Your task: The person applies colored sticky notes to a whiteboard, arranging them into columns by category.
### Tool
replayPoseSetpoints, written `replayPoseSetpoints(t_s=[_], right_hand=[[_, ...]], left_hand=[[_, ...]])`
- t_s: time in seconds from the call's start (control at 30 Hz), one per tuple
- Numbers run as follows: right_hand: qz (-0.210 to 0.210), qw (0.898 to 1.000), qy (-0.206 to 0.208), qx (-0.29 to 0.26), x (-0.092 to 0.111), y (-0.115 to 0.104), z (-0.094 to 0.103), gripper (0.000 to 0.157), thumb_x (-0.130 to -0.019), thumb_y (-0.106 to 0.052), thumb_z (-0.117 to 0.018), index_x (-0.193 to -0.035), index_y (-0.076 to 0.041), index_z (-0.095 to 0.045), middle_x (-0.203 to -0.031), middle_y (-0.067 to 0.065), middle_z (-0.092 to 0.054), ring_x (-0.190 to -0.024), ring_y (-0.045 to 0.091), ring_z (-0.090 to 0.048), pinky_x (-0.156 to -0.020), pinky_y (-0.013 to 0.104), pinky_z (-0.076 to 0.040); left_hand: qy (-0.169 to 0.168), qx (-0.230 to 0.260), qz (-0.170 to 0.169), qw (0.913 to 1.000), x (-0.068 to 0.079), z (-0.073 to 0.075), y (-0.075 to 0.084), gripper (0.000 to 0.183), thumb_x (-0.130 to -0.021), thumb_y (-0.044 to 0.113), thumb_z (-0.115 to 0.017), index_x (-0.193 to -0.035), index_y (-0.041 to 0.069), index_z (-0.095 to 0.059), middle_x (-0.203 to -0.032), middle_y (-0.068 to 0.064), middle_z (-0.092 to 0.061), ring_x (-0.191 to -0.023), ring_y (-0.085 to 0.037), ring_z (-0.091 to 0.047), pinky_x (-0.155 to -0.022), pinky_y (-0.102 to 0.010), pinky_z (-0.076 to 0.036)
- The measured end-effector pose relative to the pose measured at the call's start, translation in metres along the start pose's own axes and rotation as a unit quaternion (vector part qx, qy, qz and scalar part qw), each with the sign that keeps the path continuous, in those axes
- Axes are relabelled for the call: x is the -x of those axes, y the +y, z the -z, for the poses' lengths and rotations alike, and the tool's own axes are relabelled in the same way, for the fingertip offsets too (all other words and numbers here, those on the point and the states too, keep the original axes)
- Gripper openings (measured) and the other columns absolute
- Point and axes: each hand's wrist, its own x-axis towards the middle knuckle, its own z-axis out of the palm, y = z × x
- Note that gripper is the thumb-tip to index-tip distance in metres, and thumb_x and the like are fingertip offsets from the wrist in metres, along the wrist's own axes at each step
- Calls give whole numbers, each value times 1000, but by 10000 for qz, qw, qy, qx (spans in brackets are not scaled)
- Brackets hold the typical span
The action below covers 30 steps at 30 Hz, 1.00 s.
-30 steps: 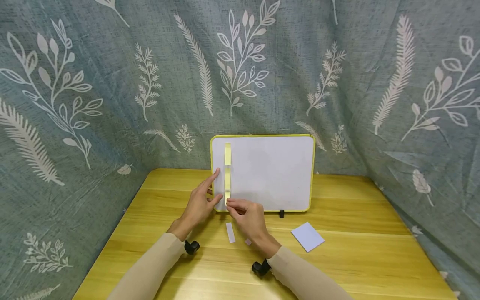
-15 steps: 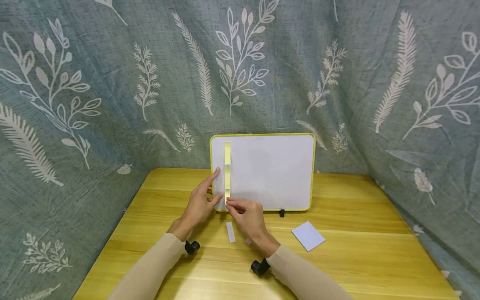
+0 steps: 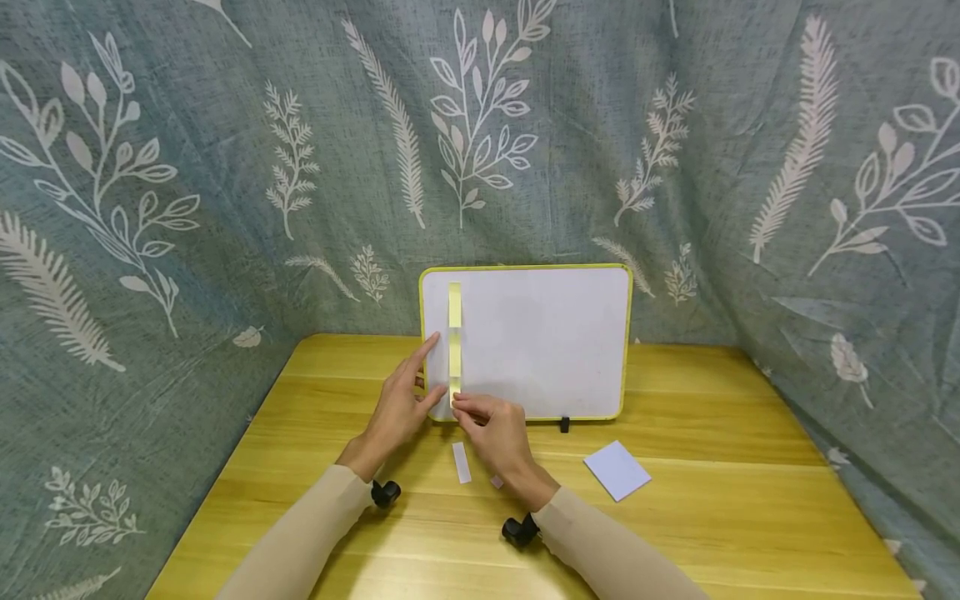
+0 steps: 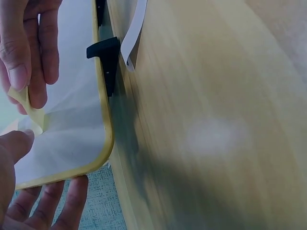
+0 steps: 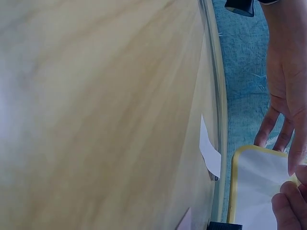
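A small whiteboard (image 3: pixel 547 342) with a yellow rim stands upright on the table. Down its left side runs a column of yellow sticky strips, the top strip (image 3: pixel 455 304) above the middle strip (image 3: pixel 455 354). My left hand (image 3: pixel 393 412) holds the board's left edge, thumb on the front face near the lowest strip and several fingers behind. Thumb and fingers of my right hand (image 3: pixel 498 433) pinch the lowest yellow sticky strip (image 4: pixel 34 114), its free end bent away from the board in the left wrist view. Those fingertips partly cover it in the head view.
A white paper strip (image 3: pixel 461 462) lies on the wooden table (image 3: pixel 720 533) before the board. A small pink scrap (image 3: pixel 497 482) is beside my right wrist. To the right lies a pale square note pad (image 3: pixel 617 471). Black feet (image 4: pixel 106 57) support the board; a leaf-patterned curtain (image 3: pixel 525 125) hangs behind.
Both hands keep their places on the board and the lowest strip. Only the head view has tilted very slightly.
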Motion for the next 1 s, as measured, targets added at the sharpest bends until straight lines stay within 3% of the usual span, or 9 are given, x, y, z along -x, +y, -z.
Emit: replayPoseSetpoints(t_s=[0.2,0.33,0.47,0.87,1.0], right_hand=[[25,10000,-10,31,-2,0,0,17,-103,-1,-87,-120,-1,-91,-125,14,-89,-114,29,-89,-91,24,-70],[48,10000,-22,22,-2,0,0,17,-103,-1,-87,-119,0,-91,-125,14,-89,-114,29,-89,-91,24,-70],[46,10000,-32,68,-2,1,0,16,-103,-1,-88,-119,0,-91,-124,14,-89,-114,30,-89,-90,25,-71],[-37,9998,-179,83,-3,3,-1,16,-103,-1,-88,-118,-1,-91,-124,13,-89,-111,28,-90,-91,23,-70],[-48,9997,-206,112,-3,3,0,16,-102,-1,-88,-118,-1,-91,-122,13,-90,-108,27,-90,-91,22,-70]], left_hand=[[72,-292,-90,9995,-5,0,3,103,-109,26,-86,-188,40,-22,-140,-18,-71,-104,-33,-72,-88,-41,-63],[195,-567,-137,9981,-10,-2,5,109,-105,31,-90,-189,39,-20,-126,-16,-71,-90,-26,-62,-80,-38,-56],[285,-752,-118,9967,-13,-6,4,116,-100,35,-94,-189,40,-19,-123,-17,-71,-83,-22,-56,-75,-38,-54],[540,-838,-45,9950,-18,-14,4,127,-92,40,-100,-188,45,-17,-131,-23,-74,-98,-37,-75,-85,-54,-67],[593,-845,-21,9947,-20,-16,4,131,-90,43,-101,-188,45,-15,-139,-24,-74,-112,-44,-80,-93,-59,-69]])
